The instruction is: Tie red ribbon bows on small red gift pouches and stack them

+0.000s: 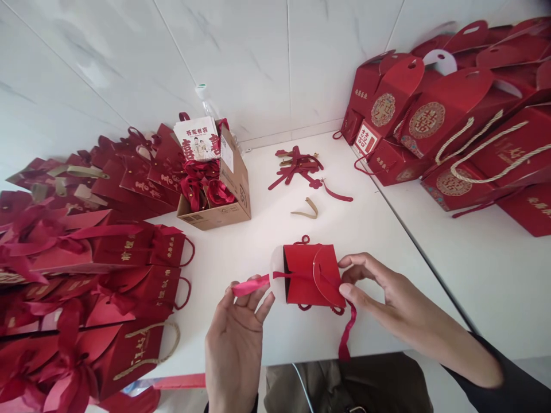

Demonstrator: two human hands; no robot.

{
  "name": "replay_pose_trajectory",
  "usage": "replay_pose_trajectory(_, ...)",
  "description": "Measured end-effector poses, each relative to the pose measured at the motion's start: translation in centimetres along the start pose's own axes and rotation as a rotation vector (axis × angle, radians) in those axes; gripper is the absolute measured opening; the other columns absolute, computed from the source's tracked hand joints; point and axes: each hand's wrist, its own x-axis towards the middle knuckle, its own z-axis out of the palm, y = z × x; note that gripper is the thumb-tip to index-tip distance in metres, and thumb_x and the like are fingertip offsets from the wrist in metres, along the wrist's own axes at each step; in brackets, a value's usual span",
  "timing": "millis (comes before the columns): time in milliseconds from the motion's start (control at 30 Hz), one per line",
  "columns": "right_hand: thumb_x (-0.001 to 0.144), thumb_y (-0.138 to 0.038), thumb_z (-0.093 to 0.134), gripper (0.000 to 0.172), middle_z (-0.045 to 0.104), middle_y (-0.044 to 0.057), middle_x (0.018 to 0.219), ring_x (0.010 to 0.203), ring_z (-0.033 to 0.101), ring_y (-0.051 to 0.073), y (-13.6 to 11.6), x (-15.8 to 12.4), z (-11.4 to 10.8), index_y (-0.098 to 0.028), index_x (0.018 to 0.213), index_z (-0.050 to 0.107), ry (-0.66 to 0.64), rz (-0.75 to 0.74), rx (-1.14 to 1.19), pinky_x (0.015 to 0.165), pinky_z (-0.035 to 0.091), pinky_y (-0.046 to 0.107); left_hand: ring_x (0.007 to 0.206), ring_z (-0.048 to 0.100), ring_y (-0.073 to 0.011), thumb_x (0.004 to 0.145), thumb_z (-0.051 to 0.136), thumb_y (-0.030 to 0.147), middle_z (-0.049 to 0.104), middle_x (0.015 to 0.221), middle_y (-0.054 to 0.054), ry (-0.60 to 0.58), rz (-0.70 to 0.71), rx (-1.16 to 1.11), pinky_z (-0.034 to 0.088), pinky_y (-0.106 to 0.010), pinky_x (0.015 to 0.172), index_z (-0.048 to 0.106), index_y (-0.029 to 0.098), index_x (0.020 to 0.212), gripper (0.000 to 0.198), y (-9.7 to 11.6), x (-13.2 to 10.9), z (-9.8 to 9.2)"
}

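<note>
A small red gift box [307, 292] lies on the white table in front of me, with one flap open at its left and a rounded flap folded over its right part. A pinkish-red ribbon [279, 275] threads across it; one tail hangs over the table edge by my right wrist. My left hand [236, 330], palm up, has the other tail [252, 284] between its fingers and draws it out to the left. My right hand [374, 289] grips the box's right end with thumb and fingers. Dark red cord loops [305, 240] stick out from the box's sides.
At left stand many red boxes with ribbons [112, 310]. A cardboard box [235, 189] holds ribbon rolls and printed cards [196, 137]. Red strips [297, 166] and a tan strip [310, 209] lie ahead. Red gift boxes [443, 109] fill the right, beyond a table seam.
</note>
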Motion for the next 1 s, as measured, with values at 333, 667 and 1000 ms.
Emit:
replay_pose_trajectory(333, 0.096, -0.054, 0.059, 0.028, 0.071, 0.002, 0.110, 0.106, 0.065, 0.024, 0.7, -0.8, 0.1, -0.030, 0.111, 0.060, -0.252, 0.046, 0.103, 0.084, 0.052, 0.033, 0.055, 0.069, -0.0119, 0.097, 0.048, 0.011, 0.069, 0.064, -0.002, 0.045, 0.065, -0.028, 0.062, -0.021, 0.056, 0.069, 0.014, 0.077, 0.029, 2.3, 0.6, -0.3)
replay_pose_trajectory(667, 0.100, -0.061, 0.045, 0.035, 0.061, -0.001, 0.089, 0.086, 0.055, 0.019, 0.3, -1.2, -1.0, -0.029, 0.091, 0.054, -0.235, 0.158, 0.248, 0.082, 0.043, 0.031, 0.056, 0.070, -0.0103, 0.103, 0.033, 0.009, 0.070, 0.070, -0.001, 0.176, 0.167, 0.003, 0.060, -0.020, 0.049, 0.068, 0.013, 0.085, 0.040, 4.5, 0.4, 0.8)
replay_pose_trajectory(1000, 0.099, -0.061, 0.049, 0.033, 0.069, 0.000, 0.109, 0.093, 0.062, 0.021, -0.7, -1.0, -0.4, -0.031, 0.102, 0.062, -0.434, 0.130, 0.043, 0.074, 0.047, 0.031, 0.055, 0.069, -0.0091, 0.104, 0.019, 0.011, 0.064, 0.071, -0.001, -0.066, 0.167, -0.102, 0.063, -0.022, 0.058, 0.061, 0.014, 0.096, 0.043, 6.0, -0.3, 0.4)
